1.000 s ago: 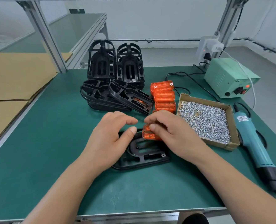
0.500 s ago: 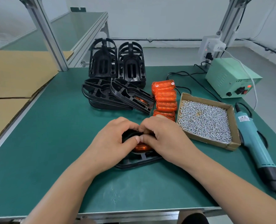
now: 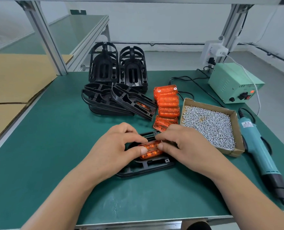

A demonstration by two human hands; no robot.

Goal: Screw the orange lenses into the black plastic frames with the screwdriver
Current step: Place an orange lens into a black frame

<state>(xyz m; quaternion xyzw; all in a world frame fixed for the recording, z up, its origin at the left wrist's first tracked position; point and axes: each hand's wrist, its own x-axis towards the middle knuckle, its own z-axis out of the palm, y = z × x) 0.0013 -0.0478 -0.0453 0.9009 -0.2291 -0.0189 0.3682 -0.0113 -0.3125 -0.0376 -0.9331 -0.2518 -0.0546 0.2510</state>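
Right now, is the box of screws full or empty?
Pretty full: silver screws cover nearly all of the cardboard box floor.

orange lens (image 3: 150,151) now down in the opening of the black frame (image 3: 146,169) instead of at its far edge, my left hand (image 3: 114,146) now pinching it too, my right hand (image 3: 187,146) nearer me

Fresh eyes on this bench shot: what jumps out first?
The left hand and right hand pinch an orange lens on a black frame at front centre. Behind it runs a row of spare lenses; right of that, a cardboard box of silver screws, with the teal screwdriver lying beside it.
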